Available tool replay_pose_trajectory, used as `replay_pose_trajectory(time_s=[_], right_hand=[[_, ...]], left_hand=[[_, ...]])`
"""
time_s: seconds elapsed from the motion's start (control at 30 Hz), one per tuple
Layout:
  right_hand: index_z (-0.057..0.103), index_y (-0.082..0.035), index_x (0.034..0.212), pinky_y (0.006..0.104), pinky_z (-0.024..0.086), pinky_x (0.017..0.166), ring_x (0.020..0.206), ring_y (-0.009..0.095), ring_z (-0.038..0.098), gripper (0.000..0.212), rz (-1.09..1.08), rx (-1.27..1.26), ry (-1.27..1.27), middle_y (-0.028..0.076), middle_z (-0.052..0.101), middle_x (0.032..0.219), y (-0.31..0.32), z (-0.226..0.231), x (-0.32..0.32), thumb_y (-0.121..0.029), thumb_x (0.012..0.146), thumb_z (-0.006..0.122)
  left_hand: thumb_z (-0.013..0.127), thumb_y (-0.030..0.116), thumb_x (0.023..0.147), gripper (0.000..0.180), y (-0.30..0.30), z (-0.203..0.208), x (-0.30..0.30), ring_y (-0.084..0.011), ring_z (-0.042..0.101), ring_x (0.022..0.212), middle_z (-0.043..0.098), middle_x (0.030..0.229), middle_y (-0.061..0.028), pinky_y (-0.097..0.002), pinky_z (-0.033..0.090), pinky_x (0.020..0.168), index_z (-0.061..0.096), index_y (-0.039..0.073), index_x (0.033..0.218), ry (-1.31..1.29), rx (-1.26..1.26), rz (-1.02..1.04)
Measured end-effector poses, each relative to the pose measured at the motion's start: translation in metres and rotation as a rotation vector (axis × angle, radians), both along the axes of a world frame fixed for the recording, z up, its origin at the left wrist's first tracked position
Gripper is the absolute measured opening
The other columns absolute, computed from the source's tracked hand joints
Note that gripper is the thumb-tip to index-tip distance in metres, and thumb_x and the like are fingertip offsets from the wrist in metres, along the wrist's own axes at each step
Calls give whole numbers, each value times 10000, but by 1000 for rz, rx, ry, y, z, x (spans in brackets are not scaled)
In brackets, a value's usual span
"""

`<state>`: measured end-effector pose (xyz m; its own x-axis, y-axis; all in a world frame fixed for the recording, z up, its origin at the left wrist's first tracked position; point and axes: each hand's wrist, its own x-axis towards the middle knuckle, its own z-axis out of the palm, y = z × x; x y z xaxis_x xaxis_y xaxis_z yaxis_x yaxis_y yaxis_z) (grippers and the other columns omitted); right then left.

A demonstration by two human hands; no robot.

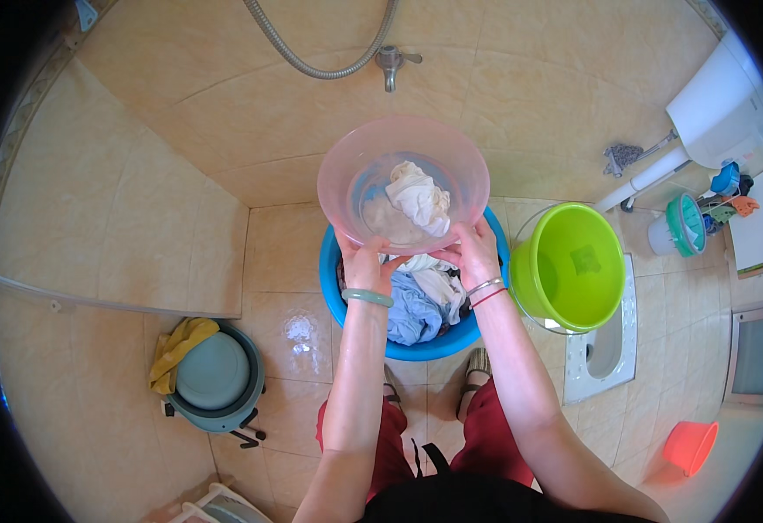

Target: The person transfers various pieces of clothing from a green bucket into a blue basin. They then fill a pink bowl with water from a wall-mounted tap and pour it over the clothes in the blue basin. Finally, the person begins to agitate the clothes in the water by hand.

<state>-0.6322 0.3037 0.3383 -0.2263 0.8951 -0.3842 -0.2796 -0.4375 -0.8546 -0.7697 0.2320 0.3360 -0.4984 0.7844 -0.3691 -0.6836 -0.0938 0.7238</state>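
Both hands hold a pink translucent basin (340,187) by its near side. My left hand (364,263) grips the near left of it, and my right hand (474,254) the near right. A crumpled white cloth (418,199) lies inside the basin. The basin is held tilted, above the far part of a blue tub (333,296) on the floor. Light blue and white clothes (416,305) fill the tub, partly hidden by my hands and the basin. Beyond the basin, a metal tap (389,68) sticks out from the wall.
A lime green bucket (569,266) stands right of the tub, beside a white squat toilet (613,357). At left is a wheeled grey stool (216,375) with a yellow cloth (177,353). A metal hose (312,70) hangs near the tap. A red bucket (691,448) sits at lower right.
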Motion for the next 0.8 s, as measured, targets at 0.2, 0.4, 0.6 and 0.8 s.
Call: replay_pose_trajectory(time_s=[0.2,0.4,0.6,0.8], right_hand=[[426,-17,1209,420,590,697,882,286,644,405,4,-5,4,163,577,1065,-1,1,-2,-38,807,481],[426,-13,1208,422,590,698,885,290,642,411,-3,-5,8,167,574,1066,-2,1,-4,-34,802,484],[427,-9,1207,424,589,702,889,294,640,406,-3,-6,15,168,572,1068,-2,0,-4,-36,805,482],[428,-14,1216,430,587,704,891,296,639,410,-5,-8,12,170,570,1075,-1,0,-4,-40,811,479]], left_hand=[[414,-109,753,733,-1,-2,-3,-344,500,1136,401,1304,-124,-621,508,799,218,252,1360,5,-8,-1],[413,-109,757,722,-1,-2,-4,-345,494,1143,400,1306,-123,-623,506,804,224,248,1355,12,-10,-2],[411,-111,761,732,-1,-1,-4,-345,487,1154,392,1319,-130,-632,495,816,216,253,1366,-9,-4,1],[409,-111,764,728,0,-4,-5,-341,486,1152,391,1317,-136,-626,495,822,219,247,1368,7,10,-8]])
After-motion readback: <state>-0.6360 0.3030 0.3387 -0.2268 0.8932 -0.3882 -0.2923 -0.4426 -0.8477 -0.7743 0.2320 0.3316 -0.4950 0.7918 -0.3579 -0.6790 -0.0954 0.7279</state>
